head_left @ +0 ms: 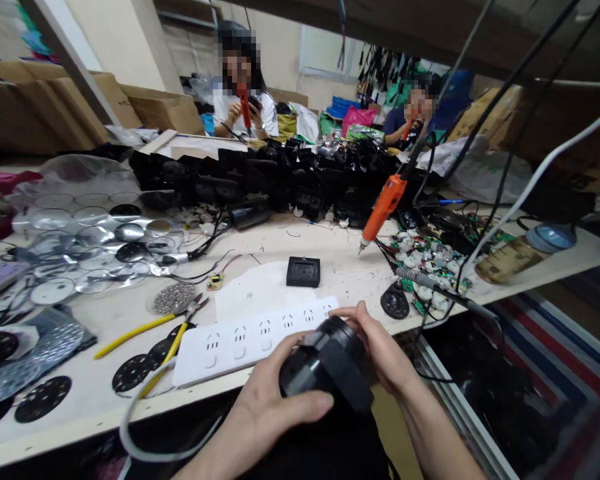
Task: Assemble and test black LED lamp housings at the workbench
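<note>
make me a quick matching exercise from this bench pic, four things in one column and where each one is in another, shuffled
Things:
1. black round housing
2. orange electric screwdriver
3. yellow-handled pliers
4. white power strip

Places:
A. hanging on its cable above the table, tip pointing down
B. lying along the table's near edge, sockets up
C. held between the left hand and right hand
D. lying on the table left of the power strip, by black perforated discs

Pairs: 1-C, 2-A, 3-D, 4-B
</note>
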`<state>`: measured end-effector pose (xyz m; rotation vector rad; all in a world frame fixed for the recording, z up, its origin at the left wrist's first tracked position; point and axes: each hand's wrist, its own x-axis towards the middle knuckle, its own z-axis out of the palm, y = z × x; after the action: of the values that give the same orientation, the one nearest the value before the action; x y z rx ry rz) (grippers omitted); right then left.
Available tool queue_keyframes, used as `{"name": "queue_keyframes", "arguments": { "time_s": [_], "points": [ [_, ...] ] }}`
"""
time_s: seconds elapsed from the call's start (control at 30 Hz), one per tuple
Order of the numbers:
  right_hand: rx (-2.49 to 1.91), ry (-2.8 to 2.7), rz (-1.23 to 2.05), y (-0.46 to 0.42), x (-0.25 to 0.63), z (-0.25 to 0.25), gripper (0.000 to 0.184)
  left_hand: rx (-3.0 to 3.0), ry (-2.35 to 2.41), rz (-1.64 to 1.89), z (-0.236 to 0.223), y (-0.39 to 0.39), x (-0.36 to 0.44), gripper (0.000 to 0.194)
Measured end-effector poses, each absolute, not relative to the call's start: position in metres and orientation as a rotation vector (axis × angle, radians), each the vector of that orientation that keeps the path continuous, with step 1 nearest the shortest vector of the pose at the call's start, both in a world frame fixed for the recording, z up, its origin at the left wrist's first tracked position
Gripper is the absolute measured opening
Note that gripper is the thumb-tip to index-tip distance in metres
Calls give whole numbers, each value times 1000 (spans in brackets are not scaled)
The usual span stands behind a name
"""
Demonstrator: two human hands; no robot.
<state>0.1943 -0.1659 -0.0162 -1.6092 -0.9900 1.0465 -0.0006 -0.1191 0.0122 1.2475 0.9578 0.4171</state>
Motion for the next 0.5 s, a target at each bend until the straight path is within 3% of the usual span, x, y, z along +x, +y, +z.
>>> {"name": "queue_keyframes", "arguments": {
  "time_s": [0.13,0.23,0.33,0.5],
  "points": [
    [-1890,-1179,666,-200,206,-52,38,825,1131,496,4,-126,-6,75],
    [-1926,-1363,612,-225,201,-83,19,666,1088,441,6,-128,-7,86],
    [-1926,-1491,536,-236,190,-111,36,600,1069,342,13,-132,-5,95],
    [-1859,-1532,328,-251,193,-125,28,538,1022,253,19,-135,-10,91]
  ]
}}
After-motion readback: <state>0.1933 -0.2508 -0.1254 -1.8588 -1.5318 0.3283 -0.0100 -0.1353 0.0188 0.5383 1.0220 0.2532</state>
